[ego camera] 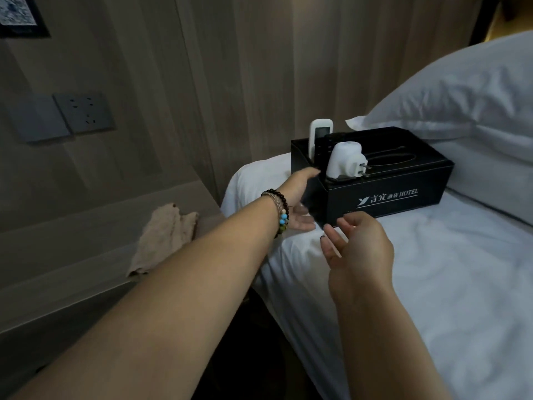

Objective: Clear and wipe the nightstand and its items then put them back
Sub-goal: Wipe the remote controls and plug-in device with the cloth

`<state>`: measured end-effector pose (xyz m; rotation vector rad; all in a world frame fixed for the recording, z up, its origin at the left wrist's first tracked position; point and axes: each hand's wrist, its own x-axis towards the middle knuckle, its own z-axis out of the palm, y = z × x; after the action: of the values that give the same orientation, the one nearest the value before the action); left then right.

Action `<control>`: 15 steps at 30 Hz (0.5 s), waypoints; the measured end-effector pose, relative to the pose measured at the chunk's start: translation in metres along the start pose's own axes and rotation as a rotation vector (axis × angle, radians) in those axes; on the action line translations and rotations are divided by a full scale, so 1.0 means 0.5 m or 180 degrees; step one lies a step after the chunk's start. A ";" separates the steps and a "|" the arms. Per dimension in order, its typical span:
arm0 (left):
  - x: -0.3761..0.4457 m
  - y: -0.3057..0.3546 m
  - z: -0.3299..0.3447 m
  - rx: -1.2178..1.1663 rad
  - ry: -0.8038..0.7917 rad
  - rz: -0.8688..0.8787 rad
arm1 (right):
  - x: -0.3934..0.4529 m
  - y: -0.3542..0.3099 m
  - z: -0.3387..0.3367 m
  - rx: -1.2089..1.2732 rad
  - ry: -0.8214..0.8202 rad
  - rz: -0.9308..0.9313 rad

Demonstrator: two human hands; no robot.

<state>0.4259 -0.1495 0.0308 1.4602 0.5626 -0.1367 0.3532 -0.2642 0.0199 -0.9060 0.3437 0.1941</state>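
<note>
Two bare forearms fill the lower half of the frame, both cut off by the bottom edge. The left hand, wearing beaded bracelets at the wrist, reaches to the near left end of a black organiser box at the centre of the frame. Its thumb lies along the upper edge and its fingers curl under the lower corner, so it grips the box, though the fingertips are hidden behind the dark side. The right hand, lower centre, hovers just beside the box's near bottom edge with fingers spread and slightly bent, holding nothing. Whether its fingertips touch the box is hard to tell.

The box sits on the white bed, near the left corner of the mattress, with white hotel lettering on its front. A white remote stands upright in the left compartment, its lower part hidden. In front of it a white plug adapter lies with its prongs pointing right. A dark item behind them is too dim to identify.

A white pillow lies at the upper right. At the left, a beige cloth lies crumpled on the nightstand bench, partly covered by the left forearm. Grey wall sockets sit at the upper left.
</note>
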 end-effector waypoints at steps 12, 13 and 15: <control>0.018 -0.005 0.014 -0.0375 -0.0058 0.0010 | 0.023 -0.019 -0.021 -0.0012 0.0109 0.0117; 0.015 -0.009 0.017 -0.0374 -0.0057 -0.0005 | 0.023 -0.020 -0.021 -0.0035 0.0100 0.0102; 0.003 -0.013 0.019 -0.0410 -0.0116 -0.0109 | 0.025 -0.015 -0.023 -0.0127 0.0053 0.0052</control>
<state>0.4270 -0.1591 0.0242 1.3211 0.5569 -0.1511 0.3648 -0.2778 0.0142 -0.9450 0.3639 0.2093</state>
